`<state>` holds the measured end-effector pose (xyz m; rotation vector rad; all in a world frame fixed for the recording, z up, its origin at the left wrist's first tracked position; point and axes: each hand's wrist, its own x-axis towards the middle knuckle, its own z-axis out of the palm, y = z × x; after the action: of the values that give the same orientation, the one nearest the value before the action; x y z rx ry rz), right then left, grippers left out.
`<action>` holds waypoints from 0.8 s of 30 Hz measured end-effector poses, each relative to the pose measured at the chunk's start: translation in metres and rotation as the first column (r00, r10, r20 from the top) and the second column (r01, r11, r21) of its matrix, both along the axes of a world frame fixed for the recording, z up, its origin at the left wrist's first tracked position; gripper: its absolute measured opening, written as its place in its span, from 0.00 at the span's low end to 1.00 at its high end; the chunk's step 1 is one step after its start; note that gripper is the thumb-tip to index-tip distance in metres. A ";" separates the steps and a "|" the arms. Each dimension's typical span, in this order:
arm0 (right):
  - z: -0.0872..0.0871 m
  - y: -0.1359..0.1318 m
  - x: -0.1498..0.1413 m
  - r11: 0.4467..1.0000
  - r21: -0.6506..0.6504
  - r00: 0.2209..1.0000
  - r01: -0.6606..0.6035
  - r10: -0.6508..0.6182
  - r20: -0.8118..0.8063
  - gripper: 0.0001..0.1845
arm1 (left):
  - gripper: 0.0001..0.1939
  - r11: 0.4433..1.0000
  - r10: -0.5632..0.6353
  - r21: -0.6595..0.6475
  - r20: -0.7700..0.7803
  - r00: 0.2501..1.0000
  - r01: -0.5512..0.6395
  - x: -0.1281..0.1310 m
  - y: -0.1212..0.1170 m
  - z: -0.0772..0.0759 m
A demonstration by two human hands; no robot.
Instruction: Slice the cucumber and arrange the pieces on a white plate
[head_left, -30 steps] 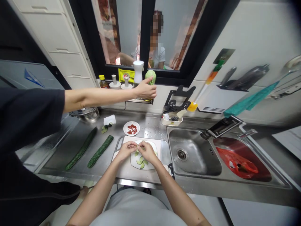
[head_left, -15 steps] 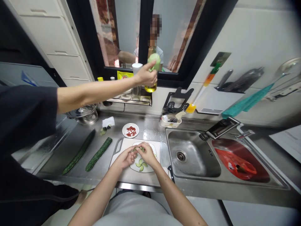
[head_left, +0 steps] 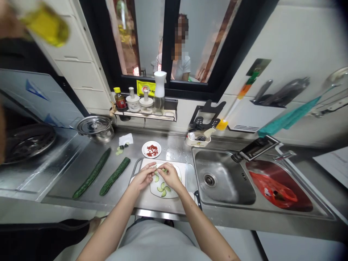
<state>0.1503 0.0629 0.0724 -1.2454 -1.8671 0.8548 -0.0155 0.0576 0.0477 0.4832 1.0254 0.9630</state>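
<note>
My left hand (head_left: 144, 177) and my right hand (head_left: 170, 175) meet over the far part of a white plate (head_left: 170, 197). The fingertips of both are pinched together around thin cucumber slices, mostly hidden by the fingers. Below them on the plate, several green-edged cucumber slices (head_left: 163, 189) lie fanned in a pinwheel, with another slice near my left fingers. The plate rests on a white cutting board (head_left: 146, 206) with a grey handle. A knife with a black handle (head_left: 198, 200) lies along the board's right side.
Two whole cucumbers (head_left: 92, 174) lie left of the board. Behind it sits a small dish (head_left: 144, 149) of red bits. A double sink (head_left: 224, 177) is at right, a lidded pot (head_left: 95, 128) at left. A co-worker's blurred hand holds an oil bottle (head_left: 47, 25) upper left.
The co-worker's arm has swung from the shelf to the upper left with the oil bottle, uncovering the shelf jars. My hands stay over the plate, with small finger movements.
</note>
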 end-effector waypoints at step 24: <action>-0.022 0.003 -0.007 0.963 -0.267 0.974 0.036 -0.093 -0.206 0.08 | 0.32 0.934 0.145 0.352 -0.235 0.961 -0.054 0.014 -0.001 0.008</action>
<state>0.1434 0.0662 0.0503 -1.3047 -1.5682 1.1816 -0.0017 0.0569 0.0560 0.8714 1.1275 1.2013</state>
